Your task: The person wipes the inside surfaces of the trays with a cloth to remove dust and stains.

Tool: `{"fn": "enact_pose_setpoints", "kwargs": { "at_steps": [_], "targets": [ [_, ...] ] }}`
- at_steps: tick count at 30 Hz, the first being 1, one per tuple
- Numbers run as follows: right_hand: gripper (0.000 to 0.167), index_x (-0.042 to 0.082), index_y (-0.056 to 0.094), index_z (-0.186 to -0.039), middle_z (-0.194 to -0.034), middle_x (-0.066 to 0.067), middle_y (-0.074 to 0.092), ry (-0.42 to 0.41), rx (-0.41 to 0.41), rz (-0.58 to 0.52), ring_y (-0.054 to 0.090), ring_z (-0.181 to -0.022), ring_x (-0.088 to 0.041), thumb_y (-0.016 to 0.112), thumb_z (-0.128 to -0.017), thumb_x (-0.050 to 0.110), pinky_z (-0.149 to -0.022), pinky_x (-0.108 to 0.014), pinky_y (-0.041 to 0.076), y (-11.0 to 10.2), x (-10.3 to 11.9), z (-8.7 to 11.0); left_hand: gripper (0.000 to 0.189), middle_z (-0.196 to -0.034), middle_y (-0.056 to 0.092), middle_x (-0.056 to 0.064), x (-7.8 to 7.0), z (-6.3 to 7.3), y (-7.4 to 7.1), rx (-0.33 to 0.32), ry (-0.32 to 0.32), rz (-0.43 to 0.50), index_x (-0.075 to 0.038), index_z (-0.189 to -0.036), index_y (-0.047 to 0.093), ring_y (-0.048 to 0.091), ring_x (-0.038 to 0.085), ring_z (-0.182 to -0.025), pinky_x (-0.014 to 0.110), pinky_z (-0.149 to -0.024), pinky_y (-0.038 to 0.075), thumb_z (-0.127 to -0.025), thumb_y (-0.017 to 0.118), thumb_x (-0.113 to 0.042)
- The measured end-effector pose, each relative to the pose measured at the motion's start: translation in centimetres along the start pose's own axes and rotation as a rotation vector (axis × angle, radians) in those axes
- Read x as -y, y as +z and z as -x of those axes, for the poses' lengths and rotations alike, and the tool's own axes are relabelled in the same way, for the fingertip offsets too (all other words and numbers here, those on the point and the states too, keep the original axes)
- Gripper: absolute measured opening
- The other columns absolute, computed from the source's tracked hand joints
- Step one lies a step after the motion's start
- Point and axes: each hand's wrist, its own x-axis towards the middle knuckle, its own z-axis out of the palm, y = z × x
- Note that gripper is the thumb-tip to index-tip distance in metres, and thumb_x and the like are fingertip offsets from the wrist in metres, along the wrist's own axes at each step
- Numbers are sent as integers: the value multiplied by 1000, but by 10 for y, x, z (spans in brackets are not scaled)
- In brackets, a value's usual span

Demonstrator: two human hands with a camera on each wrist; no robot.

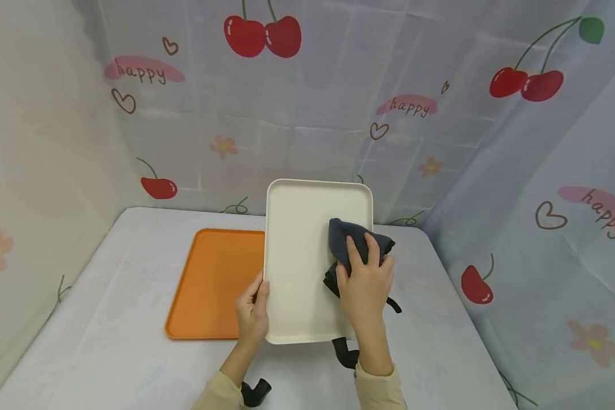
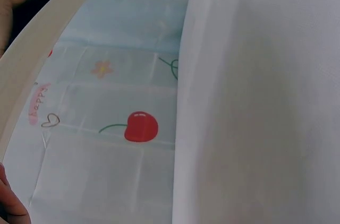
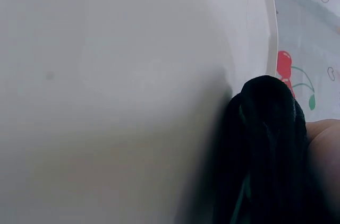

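In the head view a cream rectangular tray [image 1: 299, 256] is held up off the table, its inner face toward me. My left hand [image 1: 253, 310] grips its left edge, thumb on the front side. My right hand [image 1: 366, 285] holds a bunched dark grey-blue cloth [image 1: 356, 236] against the tray's right side. The right wrist view shows the folded cloth [image 3: 265, 144] close up on the tray's pale surface [image 3: 122, 75], near the rim. From the left wrist the tray's edge [image 2: 37, 33] is seen slanting, with part of the left hand [image 2: 11, 200] at the corner.
An orange tray [image 1: 210, 285] lies flat on the white-covered table [image 1: 133, 364], left of and partly behind the cream one. Cherry-printed curtains [image 1: 318, 114] stand behind and to the right. Black straps [image 1: 345, 354] hang near both wrists.
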Motion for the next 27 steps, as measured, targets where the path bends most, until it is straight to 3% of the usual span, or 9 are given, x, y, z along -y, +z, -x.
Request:
{"fn": "enact_pose_setpoints", "kwargs": {
  "at_steps": [14,27],
  "targets": [
    [45,14,65,-130,-142,-18,47,39,-51,6,40,-86,-41,69,-85,19,-66,-47,37,1,-6,1,30,-117,61,35,0,-1,-2,-9,-11,-13,19,-123,56,61,-7,-98,9,-80,52,-97,49,6],
    [45,13,64,-130,-142,-20,48,58,-53,-3,43,-91,-44,69,-86,21,-68,-50,41,5,0,3,29,-117,61,36,0,-1,0,-8,-6,-10,19,-123,57,60,-7,-101,10,-81,52,-97,50,7]
  ]
}}
